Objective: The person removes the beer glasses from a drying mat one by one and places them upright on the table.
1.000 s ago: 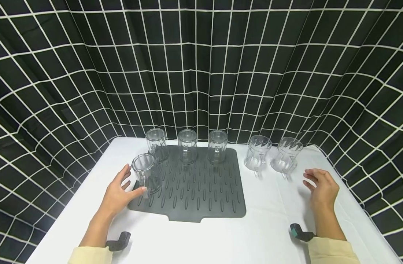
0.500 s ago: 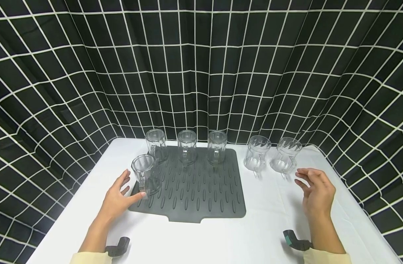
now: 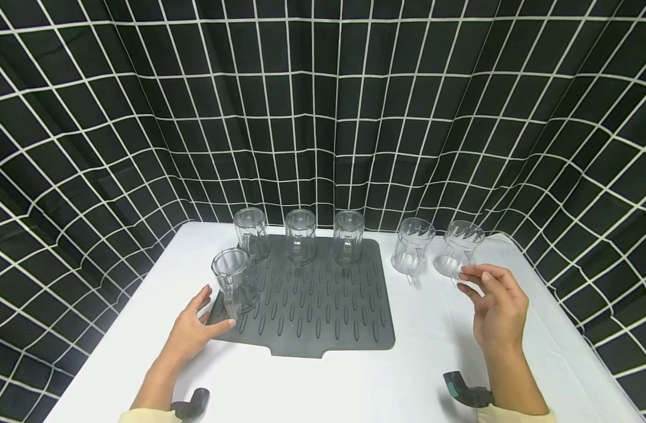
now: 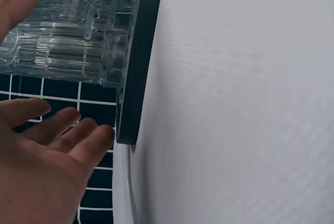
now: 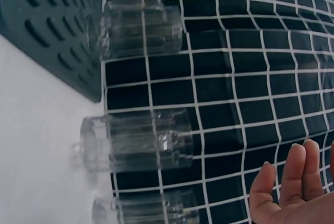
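- Could topple clear glass mug [image 3: 234, 285], front-left on grey ridged mat [image 3: 323, 308], by brushing with left hand [image 3: 189, 335], fingers released.
- Could tip rightmost clear glass mug [image 3: 457, 244] on white worktop [image 3: 381, 385], nudging with right hand [image 3: 500, 308], fingers relaxed, empty.

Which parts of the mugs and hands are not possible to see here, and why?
Head view: the lower right side of the rightmost mug, behind the right hand.
Right wrist view: part of that mug, cut off by the bottom edge.
Left wrist view: the thumb base of the left hand, beyond the left edge.
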### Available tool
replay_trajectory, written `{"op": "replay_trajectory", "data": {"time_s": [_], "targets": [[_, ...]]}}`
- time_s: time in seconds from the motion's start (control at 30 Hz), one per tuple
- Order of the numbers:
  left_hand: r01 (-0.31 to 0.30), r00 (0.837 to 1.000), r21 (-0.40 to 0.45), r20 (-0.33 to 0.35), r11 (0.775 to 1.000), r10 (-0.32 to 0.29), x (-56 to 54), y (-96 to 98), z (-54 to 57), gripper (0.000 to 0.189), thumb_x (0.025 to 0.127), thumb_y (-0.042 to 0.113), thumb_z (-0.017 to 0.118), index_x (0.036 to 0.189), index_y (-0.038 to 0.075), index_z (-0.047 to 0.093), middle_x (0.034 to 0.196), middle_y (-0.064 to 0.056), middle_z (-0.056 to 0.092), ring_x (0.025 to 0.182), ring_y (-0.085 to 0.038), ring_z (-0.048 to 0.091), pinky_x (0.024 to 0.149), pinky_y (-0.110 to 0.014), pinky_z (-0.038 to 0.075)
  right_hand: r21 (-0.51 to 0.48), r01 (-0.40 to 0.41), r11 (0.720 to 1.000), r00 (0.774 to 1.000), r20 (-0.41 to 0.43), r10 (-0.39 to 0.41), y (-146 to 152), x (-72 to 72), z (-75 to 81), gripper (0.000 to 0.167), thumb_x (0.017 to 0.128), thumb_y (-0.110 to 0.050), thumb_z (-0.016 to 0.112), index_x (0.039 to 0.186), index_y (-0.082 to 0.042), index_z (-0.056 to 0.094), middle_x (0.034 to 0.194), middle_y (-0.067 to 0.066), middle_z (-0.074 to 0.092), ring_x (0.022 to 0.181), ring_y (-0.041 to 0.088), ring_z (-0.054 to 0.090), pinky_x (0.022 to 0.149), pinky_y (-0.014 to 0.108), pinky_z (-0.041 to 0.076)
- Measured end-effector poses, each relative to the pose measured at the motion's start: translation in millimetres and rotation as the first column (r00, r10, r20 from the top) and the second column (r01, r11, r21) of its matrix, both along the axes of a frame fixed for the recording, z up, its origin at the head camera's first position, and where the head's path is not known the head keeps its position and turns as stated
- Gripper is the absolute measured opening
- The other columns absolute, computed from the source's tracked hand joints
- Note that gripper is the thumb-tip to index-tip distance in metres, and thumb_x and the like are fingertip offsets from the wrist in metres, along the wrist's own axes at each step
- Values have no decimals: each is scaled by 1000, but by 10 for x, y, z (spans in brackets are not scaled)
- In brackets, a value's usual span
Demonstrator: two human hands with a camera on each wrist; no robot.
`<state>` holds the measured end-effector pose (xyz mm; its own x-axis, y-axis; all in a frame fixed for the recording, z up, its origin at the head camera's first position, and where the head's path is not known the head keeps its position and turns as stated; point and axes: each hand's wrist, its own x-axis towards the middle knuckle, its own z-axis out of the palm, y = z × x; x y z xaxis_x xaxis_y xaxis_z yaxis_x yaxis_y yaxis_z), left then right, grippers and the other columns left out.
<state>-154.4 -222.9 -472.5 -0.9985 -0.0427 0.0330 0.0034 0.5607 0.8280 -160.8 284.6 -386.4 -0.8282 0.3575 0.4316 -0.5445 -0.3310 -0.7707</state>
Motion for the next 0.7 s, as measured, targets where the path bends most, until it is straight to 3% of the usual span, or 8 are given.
{"op": "replay_trajectory", "data": {"time_s": [0.23, 0.5, 0.7], "targets": [[-5, 999, -4, 53, 1000, 5, 6, -13, -53, 112, 74, 41, 82, 153, 1, 15, 152, -30, 21, 131, -49, 34, 102, -48, 40, 9, -69, 998, 997, -44, 70, -117, 17, 26, 16, 98, 1, 44, 99, 14, 54, 95, 20, 63, 86, 29, 63, 75, 35, 57], [-16, 996, -28, 84, 999, 19, 7, -18, -85, 113, 73, 43, 82, 153, 1, 15, 152, -30, 20, 131, -48, 34, 101, -51, 40, 85, -61, 995, 998, -8, 62, -284, 21, 56, 18, 99, -1, 43, 101, 14, 53, 97, 18, 62, 89, 28, 63, 77, 37, 56], [-13, 995, -62, 96, 998, 19, 10, -28, -114, 112, 73, 43, 82, 152, -2, 17, 152, -30, 21, 132, -47, 33, 104, -50, 37, 89, -89, 992, 996, -15, 91, -414, 11, 96, 18, 97, 3, 40, 102, 16, 52, 98, 19, 62, 89, 30, 63, 78, 39, 56]]}}
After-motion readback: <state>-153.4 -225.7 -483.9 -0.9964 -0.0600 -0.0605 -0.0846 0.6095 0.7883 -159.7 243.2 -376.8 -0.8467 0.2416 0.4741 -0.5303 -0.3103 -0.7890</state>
